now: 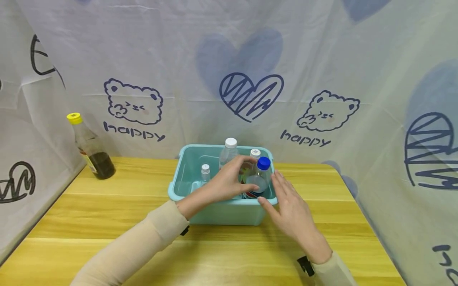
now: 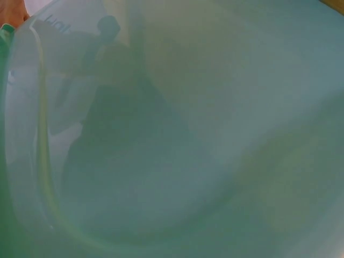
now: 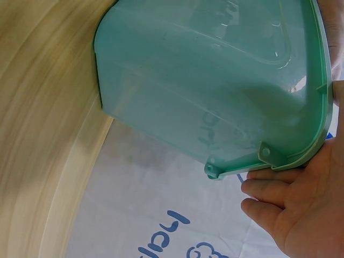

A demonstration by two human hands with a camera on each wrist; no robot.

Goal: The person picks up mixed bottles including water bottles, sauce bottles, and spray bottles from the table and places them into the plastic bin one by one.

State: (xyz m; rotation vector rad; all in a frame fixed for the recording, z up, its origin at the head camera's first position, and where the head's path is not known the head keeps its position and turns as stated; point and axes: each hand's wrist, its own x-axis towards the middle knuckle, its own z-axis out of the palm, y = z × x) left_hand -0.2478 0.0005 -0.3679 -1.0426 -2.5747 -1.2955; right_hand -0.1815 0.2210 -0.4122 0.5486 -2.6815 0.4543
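- The left hand [image 1: 229, 180] reaches into the teal bin [image 1: 186, 186], fingers curled round a clear bottle [image 1: 247, 174] among the others.
- The right hand [image 1: 290, 206] rests flat, fingers straight, against the bin's right rim.
- The bottle stands inside the bin on the bench [image 1: 107, 214], beside a blue-capped bottle [image 1: 262, 174].
- It looks light, smooth and probably slippery; best gripped round the body below the cap.

The tub [image 1: 218, 214] is smooth teal plastic with a slight gloss, and the bottles [image 1: 260, 178] in it are clear plastic with plastic caps. The table [image 1: 107, 222] is smooth, satin yellow wood grain. The backdrop [image 1: 250, 59] is thin, creased printed cloth.
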